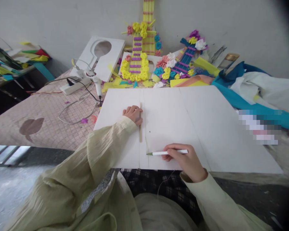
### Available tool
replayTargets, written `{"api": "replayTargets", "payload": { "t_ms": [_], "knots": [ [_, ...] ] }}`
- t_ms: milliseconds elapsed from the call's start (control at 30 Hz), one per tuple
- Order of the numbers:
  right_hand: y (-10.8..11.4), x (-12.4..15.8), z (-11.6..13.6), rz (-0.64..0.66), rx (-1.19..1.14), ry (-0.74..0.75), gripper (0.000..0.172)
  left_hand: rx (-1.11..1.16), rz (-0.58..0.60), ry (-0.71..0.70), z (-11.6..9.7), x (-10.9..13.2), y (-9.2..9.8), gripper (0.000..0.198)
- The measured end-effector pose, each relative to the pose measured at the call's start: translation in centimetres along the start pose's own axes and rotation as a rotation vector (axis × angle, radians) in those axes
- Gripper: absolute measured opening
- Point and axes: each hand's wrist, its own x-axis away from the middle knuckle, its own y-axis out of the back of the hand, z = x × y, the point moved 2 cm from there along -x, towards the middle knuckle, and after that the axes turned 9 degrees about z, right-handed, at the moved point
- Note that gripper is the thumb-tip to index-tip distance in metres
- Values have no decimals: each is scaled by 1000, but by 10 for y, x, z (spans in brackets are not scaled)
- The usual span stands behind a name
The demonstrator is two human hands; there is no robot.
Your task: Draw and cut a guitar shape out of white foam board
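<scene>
A large white foam board [207,128] lies flat in front of me. My left hand [133,114] is closed, its fingers pressing a thin wooden stick [140,130] that lies lengthwise on the board. My right hand [185,160] grips a white pen [167,152] with a green tip. The tip touches the board just below the stick's near end, on a faint drawn line.
Behind the board stand paper-flower guitar models [137,61], [183,62], a white cut-out board [103,56], a power strip [73,86] and a glue gun [97,85] with cables. Blue and white fabric [255,86] is heaped at right. A patterned cloth [38,118] covers the surface at left.
</scene>
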Motion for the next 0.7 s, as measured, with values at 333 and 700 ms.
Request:
{"api": "replayTargets", "payload": {
  "t_ms": [333,700],
  "knots": [
    [3,29,-5,175,-29,-45,17,17,-24,26,1,-1,1,38],
    [14,21,6,-55,-76,175,23,-63,242,212,-15,-1,14,37]
  ]
}}
